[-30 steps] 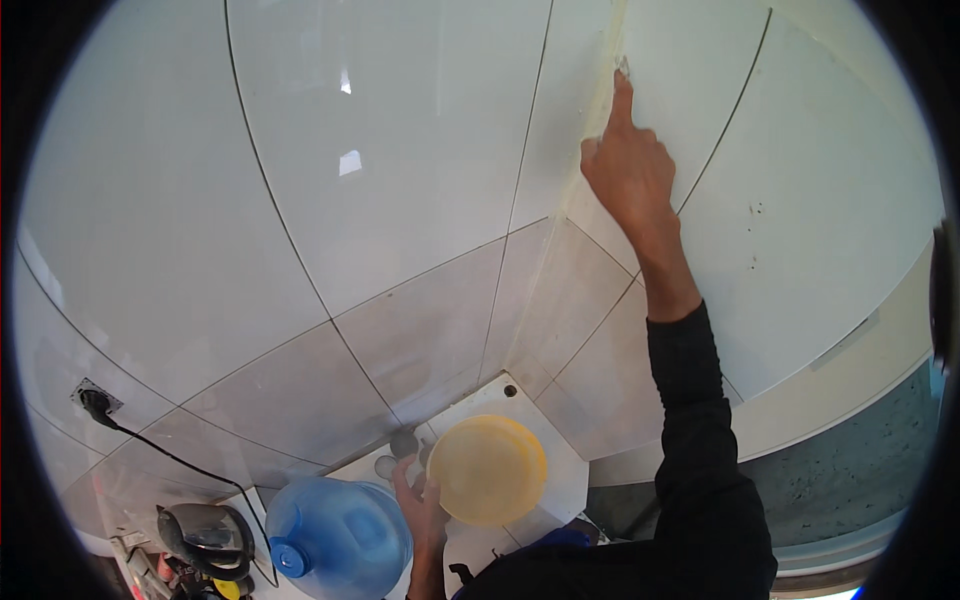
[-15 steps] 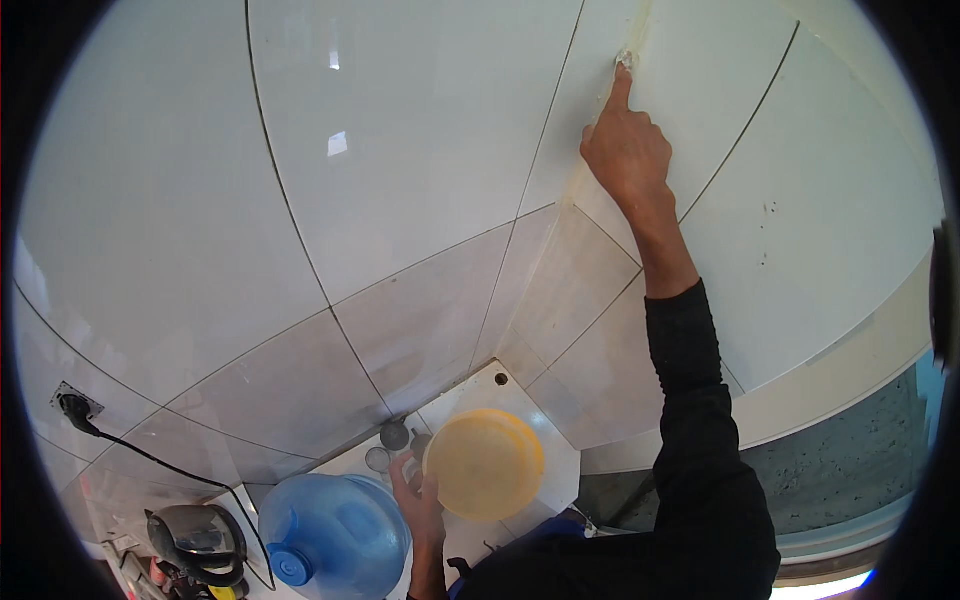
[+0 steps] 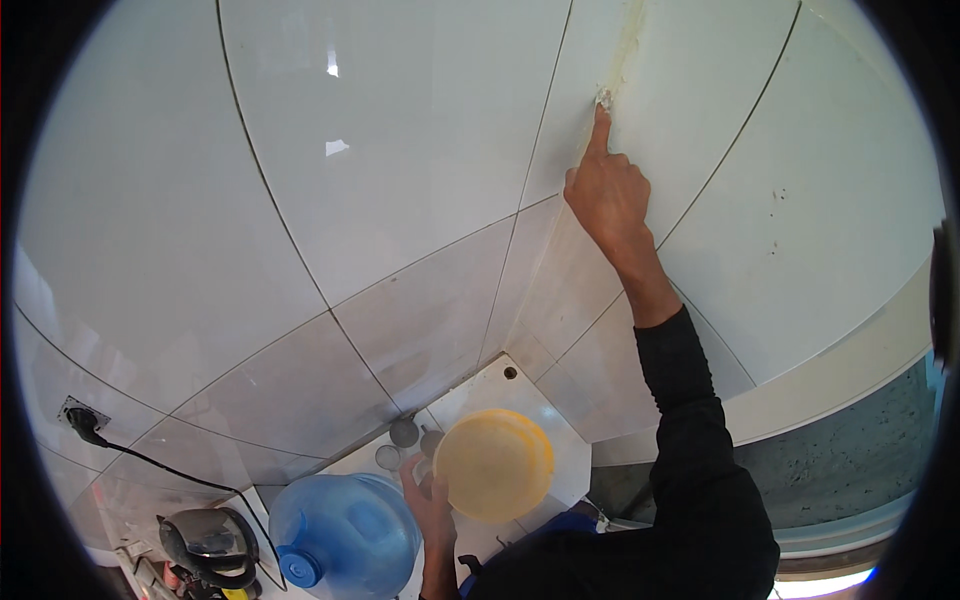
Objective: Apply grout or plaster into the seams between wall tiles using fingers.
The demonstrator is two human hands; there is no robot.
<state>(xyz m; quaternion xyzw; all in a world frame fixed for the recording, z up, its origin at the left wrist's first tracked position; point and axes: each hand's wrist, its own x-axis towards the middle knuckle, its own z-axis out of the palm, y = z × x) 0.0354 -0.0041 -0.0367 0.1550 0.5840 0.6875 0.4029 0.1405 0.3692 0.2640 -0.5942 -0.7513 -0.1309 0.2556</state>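
Note:
My right hand (image 3: 608, 195) reaches up to the inside corner of the tiled walls. Its index finger is stretched out, the other fingers are folded, and the thumb stands apart. The fingertip presses a small whitish, wet-looking lump (image 3: 603, 98) against the corner joint (image 3: 626, 50), which has a yellowish strip along it. Lower down, my left hand (image 3: 432, 510) has thumb and fingers apart beside the round yellowish tub (image 3: 495, 465). The thumb is at the tub's left edge; whether it presses on it cannot be made out. Small cups (image 3: 404, 432) stand just beyond the fingers.
A large blue water bottle (image 3: 345, 540) lies left of my left hand. Farther left are a kettle (image 3: 210, 545) and a black plug (image 3: 85, 420) in a wall socket, its cord hanging across the counter. The white counter (image 3: 570, 455) has a dark round hole near the corner.
My right fingertip has slid down the corner joint with the whitish lump under it. My left hand remains beside the tub. The whole view has shifted slightly.

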